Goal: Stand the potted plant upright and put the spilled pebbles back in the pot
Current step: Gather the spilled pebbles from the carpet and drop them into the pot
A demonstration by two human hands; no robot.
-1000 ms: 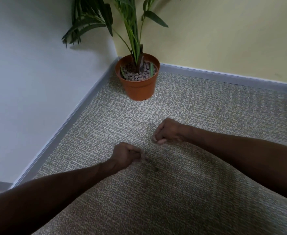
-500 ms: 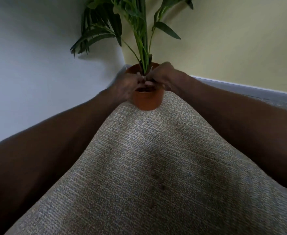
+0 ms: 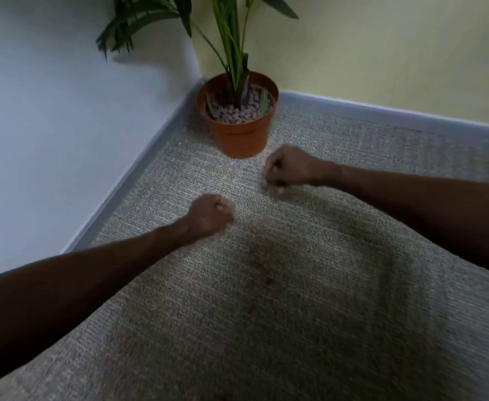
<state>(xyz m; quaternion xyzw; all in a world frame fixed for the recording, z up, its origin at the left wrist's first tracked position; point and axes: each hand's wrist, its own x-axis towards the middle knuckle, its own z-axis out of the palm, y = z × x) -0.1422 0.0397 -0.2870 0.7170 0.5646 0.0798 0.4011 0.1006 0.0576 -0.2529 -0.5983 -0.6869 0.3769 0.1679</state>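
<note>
The orange pot (image 3: pixel 241 137) stands upright in the corner of the room. Its green plant (image 3: pixel 231 41) rises straight, and grey-brown pebbles (image 3: pixel 237 117) fill the top. My left hand (image 3: pixel 210 215) hovers over the carpet in front of the pot, fingers curled into a fist. My right hand (image 3: pixel 289 169) is close to the pot's lower right, fingers curled and fingertips down at the carpet. No pebble shows in either hand. A few small dark specks (image 3: pixel 267 280) lie on the carpet nearer to me.
Beige-grey carpet (image 3: pixel 324 328) covers the floor. A white wall (image 3: pixel 49 125) with a grey skirting board (image 3: pixel 139 180) runs along the left. A yellow wall (image 3: pixel 396 53) stands behind the pot.
Both hands went from the carpet up to the pot's rim, then came back down to the carpet in front of it. The pot stayed upright.
</note>
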